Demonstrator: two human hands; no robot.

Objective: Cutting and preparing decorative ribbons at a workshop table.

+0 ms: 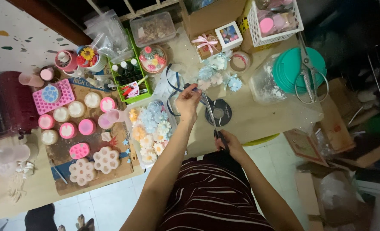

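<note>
Head view, frame centre: left hand pinches dark blue ribbon; right hand grips scissors, mid-cut above worktop. Closing blades squarely likely follows.

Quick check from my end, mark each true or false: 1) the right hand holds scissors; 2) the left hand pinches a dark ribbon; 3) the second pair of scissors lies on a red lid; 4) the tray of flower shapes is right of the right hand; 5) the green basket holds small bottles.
1) True: the right hand grips scissors.
2) True: the left hand pinches the dark ribbon.
3) False: the large scissors lie on a teal lid.
4) False: the tray of flower shapes is to its left.
5) True: the green basket holds small bottles.
</note>
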